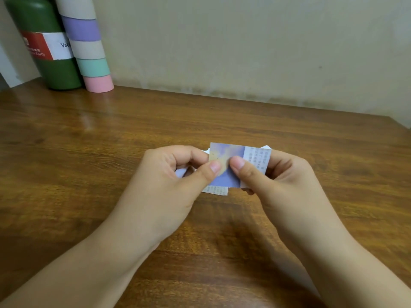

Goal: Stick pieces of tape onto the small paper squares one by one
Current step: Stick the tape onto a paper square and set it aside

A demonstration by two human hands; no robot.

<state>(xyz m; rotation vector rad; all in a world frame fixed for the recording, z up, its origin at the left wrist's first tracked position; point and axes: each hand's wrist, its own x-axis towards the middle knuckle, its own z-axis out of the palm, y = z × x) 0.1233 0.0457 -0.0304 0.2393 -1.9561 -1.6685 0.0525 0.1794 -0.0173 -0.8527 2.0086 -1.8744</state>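
A small white paper square printed with rows of tiny grey characters (257, 162) is showing its print along the right edge and again at the bottom. Across it, a broad piece of lilac-purple tape clouded with pale yellow-cream patches (226, 165) is shading from mottled at the top to plain purple lower down. A tall stack of paper tape rolls (87, 47) is banding beige, purple, beige, mint green and pink from the top downward. A dark green cylindrical bottle with a red-and-white label (47, 47) is showing white lettering on the red part. The brown wooden table (111, 134) is displaying darker grain streaks.
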